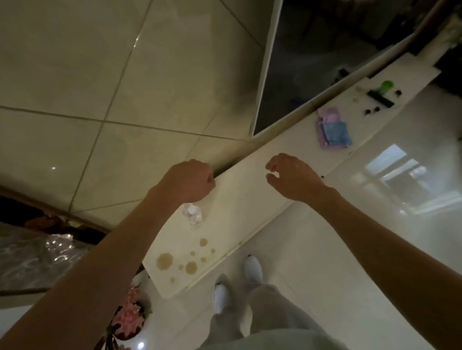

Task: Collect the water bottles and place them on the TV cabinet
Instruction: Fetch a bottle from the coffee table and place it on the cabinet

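The water bottle (191, 214) stands upright on the white TV cabinet (242, 201). Over the cabinet my left hand (188, 180) is a closed fist holding nothing, and my right hand (292, 177) is apart from it, fingers loose and empty. Brown stains (186, 262) mark the cabinet top, and glossy floor tiles (337, 249) lie in front of the cabinet

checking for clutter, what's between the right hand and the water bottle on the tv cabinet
Nothing: the head view shows only the bare white top of the TV cabinet between the right hand and the water bottle.
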